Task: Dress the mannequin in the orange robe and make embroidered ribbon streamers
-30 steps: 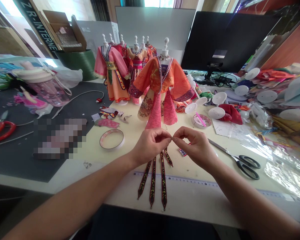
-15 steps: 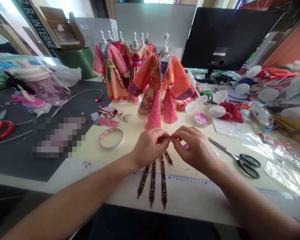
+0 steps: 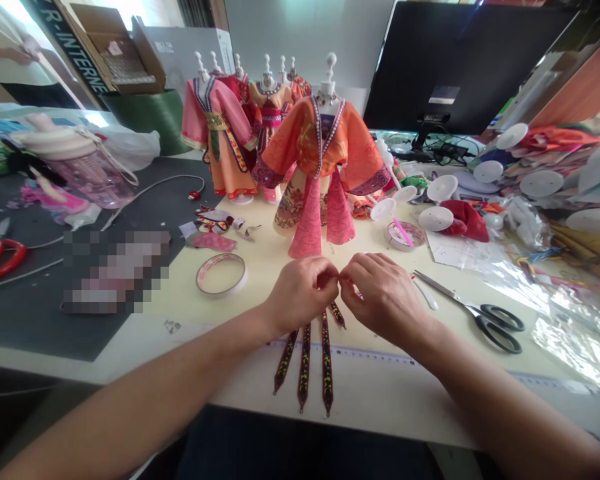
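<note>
My left hand (image 3: 300, 293) and my right hand (image 3: 383, 293) meet at the fingertips over the pale mat, both pinched closed. Whatever sits between the fingertips is too small and hidden to make out. Below them several dark patterned ribbon strips (image 3: 328, 367) with pointed ends lie across a ruler (image 3: 375, 355). Just beyond my hands stands a doll form in an orange robe (image 3: 325, 157) with pink panels. Black-handled scissors (image 3: 497, 327) lie right of my right hand, beside a small white curved piece (image 3: 426, 293).
A tape roll (image 3: 222, 275) lies on the left, with fabric scraps (image 3: 213, 240) behind it. More dressed doll forms (image 3: 221, 140) stand at the back. Red-handled scissors (image 3: 3, 259) are far left; a monitor (image 3: 460, 67) and plastic film (image 3: 570, 347) are right. A person (image 3: 17, 47) stands back left.
My right hand has turned slightly and its fingers are drawn in closer, uncovering the white curved piece. The camera view has shifted a little. More of the person at back left shows.
</note>
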Demonstrator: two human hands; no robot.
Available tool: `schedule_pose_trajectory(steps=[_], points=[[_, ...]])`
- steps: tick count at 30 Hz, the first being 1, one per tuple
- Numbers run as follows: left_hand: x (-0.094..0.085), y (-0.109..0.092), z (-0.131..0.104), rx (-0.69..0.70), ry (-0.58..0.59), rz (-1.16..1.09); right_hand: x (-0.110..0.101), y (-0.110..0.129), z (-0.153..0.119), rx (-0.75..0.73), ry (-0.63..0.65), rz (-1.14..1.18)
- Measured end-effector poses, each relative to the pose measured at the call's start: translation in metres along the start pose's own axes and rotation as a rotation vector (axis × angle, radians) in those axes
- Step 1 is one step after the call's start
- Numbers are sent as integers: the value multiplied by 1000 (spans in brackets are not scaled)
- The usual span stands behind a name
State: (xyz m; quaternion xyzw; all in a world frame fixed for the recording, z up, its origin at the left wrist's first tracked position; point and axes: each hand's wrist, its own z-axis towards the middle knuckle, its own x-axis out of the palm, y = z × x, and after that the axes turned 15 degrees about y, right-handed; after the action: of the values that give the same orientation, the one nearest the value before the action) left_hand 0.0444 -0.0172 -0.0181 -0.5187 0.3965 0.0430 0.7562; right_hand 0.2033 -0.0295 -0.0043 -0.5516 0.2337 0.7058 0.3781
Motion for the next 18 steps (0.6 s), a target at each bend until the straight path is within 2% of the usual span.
schedule_pose_trajectory(steps=[8, 18], points=[[-7, -5, 1, 13, 46, -132, -4, -3, -1, 134, 54, 269], [-7, -4, 1, 19, 46, -149, -7, 0, -1, 129, 91, 299]])
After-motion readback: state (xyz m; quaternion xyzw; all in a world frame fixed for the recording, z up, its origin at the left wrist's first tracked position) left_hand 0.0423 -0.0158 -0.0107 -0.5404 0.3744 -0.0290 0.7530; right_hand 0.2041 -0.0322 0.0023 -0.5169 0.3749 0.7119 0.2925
